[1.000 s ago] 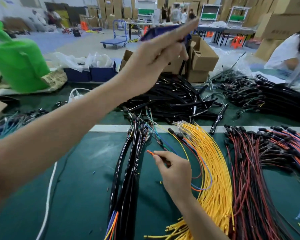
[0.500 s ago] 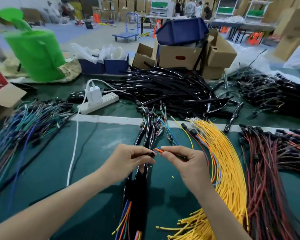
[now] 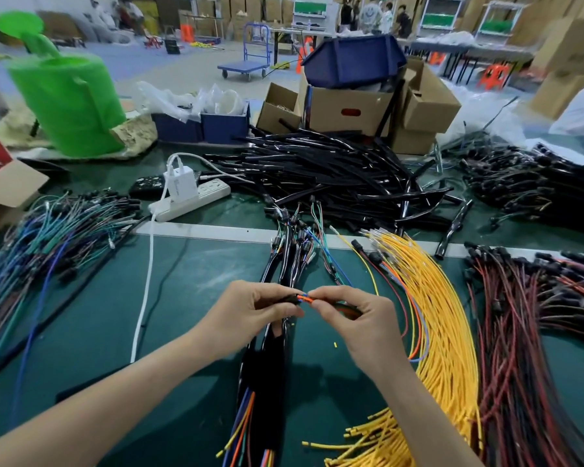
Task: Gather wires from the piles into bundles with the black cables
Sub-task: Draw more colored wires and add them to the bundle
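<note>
The left grip (image 3: pixel 250 315) is closed, thumb and fingers pinching the end of a black cable (image 3: pixel 289 299). The right grip (image 3: pixel 358 325) is closed too, pinching orange and blue wires (image 3: pixel 305 299) at their tips. The two grips meet fingertip to fingertip above the counter (image 3: pixel 81 332), and the wires bridge the small gap between them. From the right grip the wires loop away to the right and lie over the yellow pile (image 3: pixel 442 315).

Directly below the grips lies a bundle (image 3: pixel 270 372) of black cables. It runs from the far white strip to the near edge, where coloured wire ends stick out.

Right of the yellow pile is a red and black pile (image 3: pixel 520 332). At far left is a blue and green pile (image 3: pixel 41 237). A white cord (image 3: pixel 145 298) runs up to a power strip (image 3: pixel 193 200). Beyond the strip sits a heap of black tubes (image 3: pixel 334 173), with cardboard boxes (image 3: pixel 348 109) behind it.
</note>
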